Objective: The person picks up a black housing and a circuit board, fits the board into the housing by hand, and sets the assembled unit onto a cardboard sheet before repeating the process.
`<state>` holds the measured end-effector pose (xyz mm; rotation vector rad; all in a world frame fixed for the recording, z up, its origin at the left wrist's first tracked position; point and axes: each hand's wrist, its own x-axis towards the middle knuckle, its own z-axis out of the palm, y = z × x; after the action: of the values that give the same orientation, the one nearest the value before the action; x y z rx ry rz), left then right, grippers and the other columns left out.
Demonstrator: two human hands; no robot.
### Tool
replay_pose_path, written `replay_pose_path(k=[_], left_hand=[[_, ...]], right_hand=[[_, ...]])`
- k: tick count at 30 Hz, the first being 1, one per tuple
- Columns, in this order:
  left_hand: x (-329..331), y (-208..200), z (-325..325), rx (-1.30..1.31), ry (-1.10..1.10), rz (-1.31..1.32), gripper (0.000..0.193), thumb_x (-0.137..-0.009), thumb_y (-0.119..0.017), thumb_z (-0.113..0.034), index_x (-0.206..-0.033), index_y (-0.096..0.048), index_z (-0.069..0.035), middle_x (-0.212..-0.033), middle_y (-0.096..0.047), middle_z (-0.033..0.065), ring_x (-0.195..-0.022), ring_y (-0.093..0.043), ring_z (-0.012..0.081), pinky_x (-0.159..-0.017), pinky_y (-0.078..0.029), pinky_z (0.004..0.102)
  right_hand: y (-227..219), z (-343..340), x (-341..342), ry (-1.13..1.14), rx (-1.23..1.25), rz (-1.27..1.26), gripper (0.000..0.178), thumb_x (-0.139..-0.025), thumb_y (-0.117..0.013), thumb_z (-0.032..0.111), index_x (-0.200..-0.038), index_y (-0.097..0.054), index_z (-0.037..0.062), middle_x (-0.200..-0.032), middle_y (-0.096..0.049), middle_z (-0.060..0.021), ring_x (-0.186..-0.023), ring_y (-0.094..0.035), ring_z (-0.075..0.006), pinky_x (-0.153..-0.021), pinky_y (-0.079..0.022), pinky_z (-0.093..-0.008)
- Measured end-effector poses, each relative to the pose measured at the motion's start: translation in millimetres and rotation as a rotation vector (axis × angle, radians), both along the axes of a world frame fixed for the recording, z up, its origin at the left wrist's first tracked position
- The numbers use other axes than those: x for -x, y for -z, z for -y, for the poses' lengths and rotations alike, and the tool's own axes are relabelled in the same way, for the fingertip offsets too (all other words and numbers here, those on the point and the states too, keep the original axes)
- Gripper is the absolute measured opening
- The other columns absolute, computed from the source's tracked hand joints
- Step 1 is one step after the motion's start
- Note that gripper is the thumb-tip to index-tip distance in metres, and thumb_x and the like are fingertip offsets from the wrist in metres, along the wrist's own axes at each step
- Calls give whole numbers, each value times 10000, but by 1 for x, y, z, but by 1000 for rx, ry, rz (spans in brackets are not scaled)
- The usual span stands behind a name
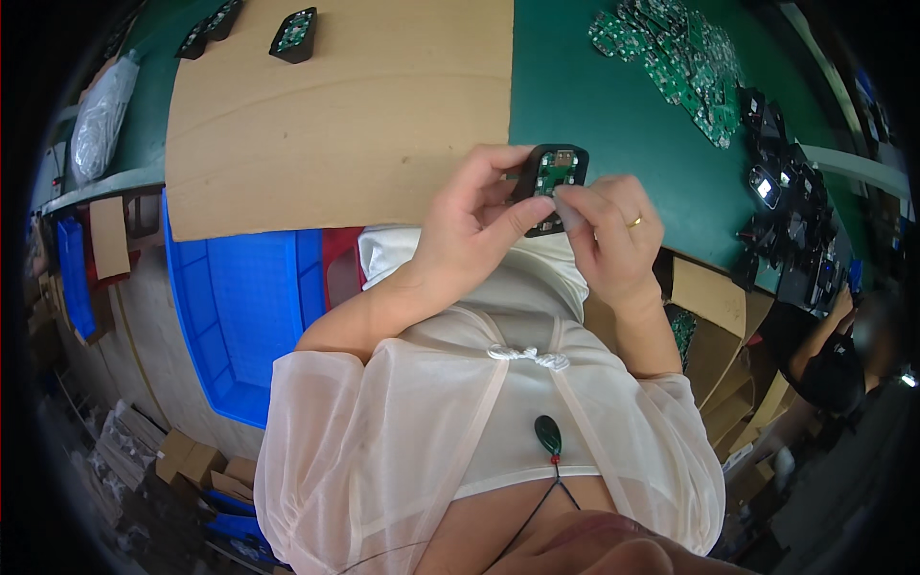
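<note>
My left hand (pixel 471 213) grips a small black plastic housing (pixel 526 178) from its left side, thumb across the front. Inside the housing sits a green circuit board (pixel 556 172) with a metal port near its top end. My right hand (pixel 614 230) is at the housing's lower right, thumb and forefinger pinched together against the board's edge. Whatever those fingertips hold, if anything, is too small to make out. Both hands are raised over the table's near edge.
Under my hands, a cardboard sheet (pixel 335 125) covers part of the green table (pixel 613 125). Filled housings (pixel 293 36) stand at its far left. Bare circuit boards (pixel 680 62) are piled far right, beside many black housings (pixel 791 206). A blue crate (pixel 244 316) is below left; another person (pixel 834 359) sits at right.
</note>
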<state>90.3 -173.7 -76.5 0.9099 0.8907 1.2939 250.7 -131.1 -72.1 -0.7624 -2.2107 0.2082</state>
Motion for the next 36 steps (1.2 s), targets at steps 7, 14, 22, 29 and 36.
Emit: replay_pose_path(k=[7,14,22,29,36], left_hand=[[2,4,-6,-32,-72,59,317,-838,-549,13,-1128,-422,7,-1049,-532,83,-940,-539,121,-795,-468,247],[12,-7,-16,-87,-72,-44,273,-828,-525,32,-1095,-469,9,-1017,-530,76,-918,-533,114,-792,-458,236],[41,-15,-52,-149,-96,-297,318,-829,-580,-42,-1135,-507,2,-1055,-538,64,-929,-550,134,-755,-475,238],[237,9,-172,-163,-573,-1010,299,-833,-620,-153,-1059,-577,38,-867,-623,92,-730,-581,102,-622,-489,212],[297,34,-207,318,-406,-1596,357,-827,-603,-233,-1083,-553,11,-839,-628,120,-727,-628,194,-586,-525,264]], right_hand=[[2,6,12,-53,426,-318,374,-709,-637,-20,-1055,-505,30,-855,-541,-71,-697,-530,-160,-544,-432,-271],[9,5,29,-73,772,-484,446,-808,-574,5,-1208,-377,-2,-1107,-494,-104,-872,-545,-134,-683,-453,-221],[6,-27,51,-93,754,-528,480,-821,-589,51,-1248,-373,5,-911,-541,-52,-744,-516,-90,-637,-427,-210],[3,-37,-11,51,723,-573,346,-830,-586,86,-1157,-494,23,-803,-543,-21,-682,-498,-71,-604,-413,-202],[18,-91,-164,1088,-129,104,121,-769,-622,170,-882,-636,131,-819,-557,-33,-822,-536,-216,-668,-436,-324]])
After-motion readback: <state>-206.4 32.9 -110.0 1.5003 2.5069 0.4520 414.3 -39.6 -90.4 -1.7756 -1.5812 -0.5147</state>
